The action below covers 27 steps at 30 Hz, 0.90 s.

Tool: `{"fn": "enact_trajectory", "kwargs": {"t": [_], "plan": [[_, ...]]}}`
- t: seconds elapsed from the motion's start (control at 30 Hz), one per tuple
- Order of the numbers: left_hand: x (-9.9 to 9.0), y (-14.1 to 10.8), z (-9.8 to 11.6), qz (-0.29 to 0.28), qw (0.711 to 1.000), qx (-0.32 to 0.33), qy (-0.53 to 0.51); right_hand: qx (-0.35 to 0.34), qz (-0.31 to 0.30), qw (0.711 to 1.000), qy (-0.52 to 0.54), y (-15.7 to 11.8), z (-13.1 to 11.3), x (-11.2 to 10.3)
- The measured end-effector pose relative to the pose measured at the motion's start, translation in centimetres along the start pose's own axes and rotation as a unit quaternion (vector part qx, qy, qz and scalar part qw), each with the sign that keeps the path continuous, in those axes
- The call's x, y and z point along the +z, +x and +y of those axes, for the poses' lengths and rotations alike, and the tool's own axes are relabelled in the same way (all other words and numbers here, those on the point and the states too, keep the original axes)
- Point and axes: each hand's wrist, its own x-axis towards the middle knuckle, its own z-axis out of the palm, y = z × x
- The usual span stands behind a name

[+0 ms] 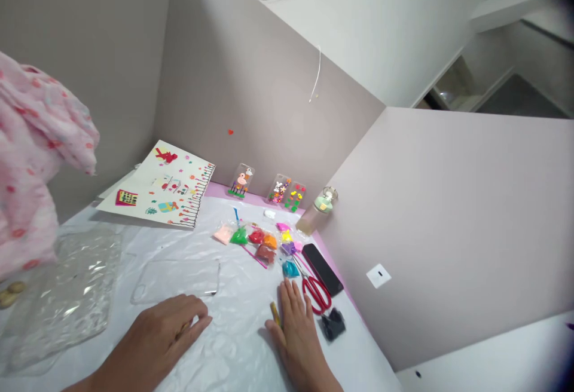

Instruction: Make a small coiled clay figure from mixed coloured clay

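My left hand (pixel 164 332) rests on the white plastic sheet with its fingers curled and thumb drawn in. Whatever its fingers may hold is hidden. Just beyond it lies a clear phone case (pixel 179 278), flat on the sheet. My right hand (pixel 298 332) lies palm down with fingers stretched out. A short yellow-brown stick-like piece (pixel 275 314) shows between its thumb and index finger, its lower end hidden by the hand. Near the fingertips is a teal clay packet (pixel 290 269). Red-handled scissors (pixel 317 294) lie right of the fingers, and a black packet (pixel 332 324) lies lower down.
Several coloured clay packets (pixel 256 236) lie mid-table. Decorated phone cases (pixel 242 180) and a bottle (pixel 317 210) stand along the wall. A black oblong case (pixel 322 269) is at right. At left are a drawing book (pixel 156 186), clear plastic packaging (pixel 67 290) and pink cloth (pixel 40 159).
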Motion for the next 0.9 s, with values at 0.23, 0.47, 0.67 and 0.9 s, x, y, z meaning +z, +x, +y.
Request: {"fn": "enact_trajectory", "kwargs": {"t": [0.23,0.47,0.67,0.9], "plan": [[0.2,0.2,-0.9,0.039,0.998,0.049,0.010,-0.158,0.000,0.985,0.067,-0.6,-5.9,1.6],[0.2,0.0,-1.3,0.033,0.998,0.046,0.019,0.037,-0.078,0.995,0.046,0.2,-2.1,-2.5],[0.4,0.1,-1.7,0.012,0.999,0.034,0.022,-0.138,-0.057,0.984,0.100,-0.6,-5.8,-0.7],[0.0,0.1,-1.5,0.028,0.998,0.047,0.035,0.041,-0.032,0.994,0.095,-1.3,3.3,-1.8]]}}
